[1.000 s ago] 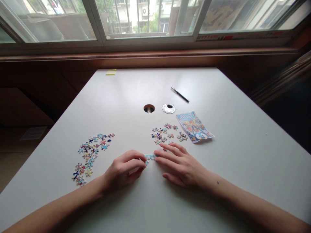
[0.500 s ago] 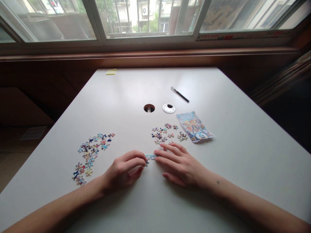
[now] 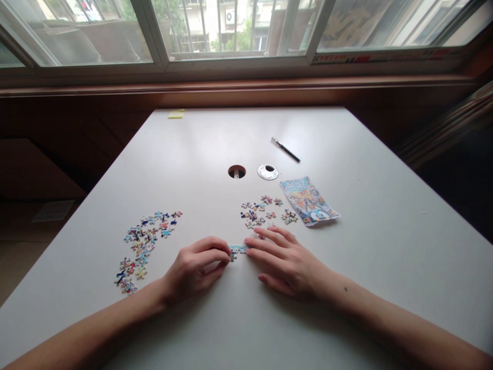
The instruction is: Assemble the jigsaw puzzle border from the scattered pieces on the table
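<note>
Jigsaw strip (image 3: 239, 250) right at centre stage, a short blue-toned run of pieces lying on the white table (image 3: 208, 144), close to the person and squarely between the two hands! On one side comes the left hand (image 3: 199, 263), fingers curled, thumb and forefinger pinched on a small greyish piece (image 3: 233, 257) at the strip's lower left end; whether that piece is locked in is too small to tell. Opposite, the right hand (image 3: 283, 262) is open and palm down, fingers spread, the tips reaching the strip's right end and gripping nothing — a steady, flat hand. Just by those fingers sits a single reddish piece (image 3: 262, 237), partly covered.

Look beyond the right hand: a small cluster of loose pieces (image 3: 254, 213), and beside it the colourful picture sheet (image 3: 310, 201), lying at a slant with its lower edge curling. Over to the left, well apart from the strip, a larger pile of pieces (image 3: 142, 246) sprawls in a long curve past the left forearm.

Farther up the table — a round hole (image 3: 236, 172), a silvery ring-shaped cover (image 3: 267, 172) next to it, then a black pen (image 3: 285, 150) lying diagonally. Away at the far left corner, a yellow note (image 3: 176, 114), with the window (image 3: 239, 31) behind it all!
</note>
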A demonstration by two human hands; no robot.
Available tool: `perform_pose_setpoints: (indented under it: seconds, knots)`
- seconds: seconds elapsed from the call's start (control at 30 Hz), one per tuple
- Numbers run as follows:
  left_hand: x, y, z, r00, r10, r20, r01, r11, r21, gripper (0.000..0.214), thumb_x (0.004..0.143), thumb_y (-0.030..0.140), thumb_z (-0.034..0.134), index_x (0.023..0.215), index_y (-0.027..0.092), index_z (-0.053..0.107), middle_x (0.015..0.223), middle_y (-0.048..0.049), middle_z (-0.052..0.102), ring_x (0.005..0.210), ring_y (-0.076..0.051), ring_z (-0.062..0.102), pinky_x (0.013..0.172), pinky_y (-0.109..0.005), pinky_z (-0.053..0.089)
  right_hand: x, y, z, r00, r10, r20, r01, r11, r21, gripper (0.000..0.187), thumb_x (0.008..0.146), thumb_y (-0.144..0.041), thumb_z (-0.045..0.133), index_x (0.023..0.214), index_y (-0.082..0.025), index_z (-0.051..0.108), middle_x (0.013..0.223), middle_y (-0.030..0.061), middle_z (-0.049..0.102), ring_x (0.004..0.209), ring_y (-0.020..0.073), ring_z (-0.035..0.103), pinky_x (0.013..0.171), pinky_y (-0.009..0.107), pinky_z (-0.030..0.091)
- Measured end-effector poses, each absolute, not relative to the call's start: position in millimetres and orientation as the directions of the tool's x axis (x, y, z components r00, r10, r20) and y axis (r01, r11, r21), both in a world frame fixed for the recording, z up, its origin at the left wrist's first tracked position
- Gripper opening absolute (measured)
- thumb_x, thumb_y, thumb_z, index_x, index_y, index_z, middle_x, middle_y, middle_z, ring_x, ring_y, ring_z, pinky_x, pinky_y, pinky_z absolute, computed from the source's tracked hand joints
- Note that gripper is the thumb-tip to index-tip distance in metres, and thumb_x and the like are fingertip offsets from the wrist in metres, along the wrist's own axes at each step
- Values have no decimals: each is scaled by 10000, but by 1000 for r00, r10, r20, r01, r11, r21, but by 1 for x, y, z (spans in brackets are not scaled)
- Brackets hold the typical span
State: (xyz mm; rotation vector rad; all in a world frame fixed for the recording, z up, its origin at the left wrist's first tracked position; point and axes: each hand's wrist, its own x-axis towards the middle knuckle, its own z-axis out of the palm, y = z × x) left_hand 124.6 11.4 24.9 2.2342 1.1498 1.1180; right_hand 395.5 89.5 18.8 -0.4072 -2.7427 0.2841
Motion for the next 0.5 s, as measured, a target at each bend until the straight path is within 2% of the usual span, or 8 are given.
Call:
perform_pose_setpoints:
  seconds: [0.13,0.27,0.37,0.5]
  knots:
    - [124,14,27,241,846,476,534,-525,663,147,859,39,628,885,170,688,967,-70,691,891,-152,679,825,-253,568,395,90,19,-895,313,317,242,939,-244,447,946,-337,573,1368,-187,569,1399,113,612,1393,301,451,1147,474,319]
    - [122,16,29,149,910,388,547,-403,734,124,872,61,630,873,175,678,955,-63,702,883,-153,680,825,-260,563,396,90,18,-898,308,314,238,940,-243,433,953,-338,557,1356,-181,577,1418,97,601,1390,305,450,1152,469,299]
    - [123,14,28,239,874,424,534,-483,694,152,855,53,643,944,174,667,944,-69,695,862,-159,661,796,-271,557,396,90,19,-902,306,305,237,940,-243,432,958,-336,550,1358,-177,573,1436,85,587,1394,311,442,1155,469,286]
    - [125,10,25,434,765,477,516,-644,565,240,808,15,637,987,175,654,918,-79,673,862,-187,603,775,-314,535,395,90,20,-897,311,314,241,940,-242,433,958,-328,549,1364,-179,568,1429,88,592,1398,304,438,1158,463,284]
